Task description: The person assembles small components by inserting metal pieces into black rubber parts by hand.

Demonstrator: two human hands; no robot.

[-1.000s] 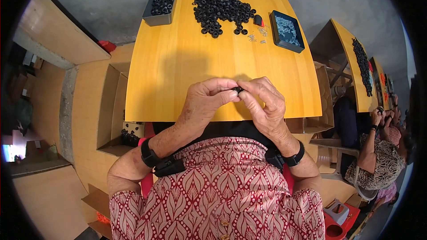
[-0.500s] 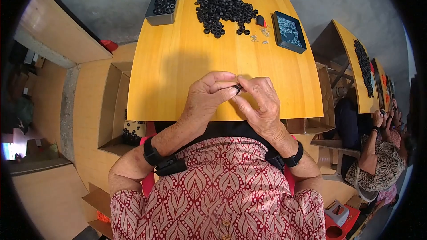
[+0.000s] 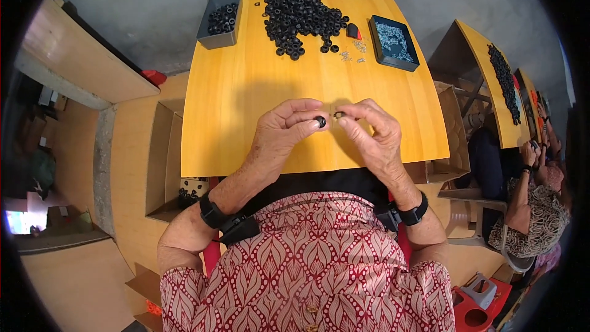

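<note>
Over the yellow table (image 3: pixel 405 117), nearer than the heap of black parts (image 3: pixel 301 18), two hands hold small pieces apart.
The left hand (image 3: pixel 279 126) pinches a black ring (image 3: pixel 320 122) between thumb and fingers near the table's front edge; the right hand (image 3: pixel 378 132) grips a smaller dark piece (image 3: pixel 339 115) in its fingertips, just beside the ring, its shape too small to tell. Handling them well likely means a steady ring, its face uncovered, and a light pinch on the smaller piece.

Short-sleeved shirt (image 3: pixel 319 246), beige, with dark-red leaf shapes and dotted lines; brown front buttons (image 3: pixel 312 308). Left wristband (image 3: pixel 212 211), black, wide. Right wristband (image 3: pixel 415 210), black, similar.
</note>
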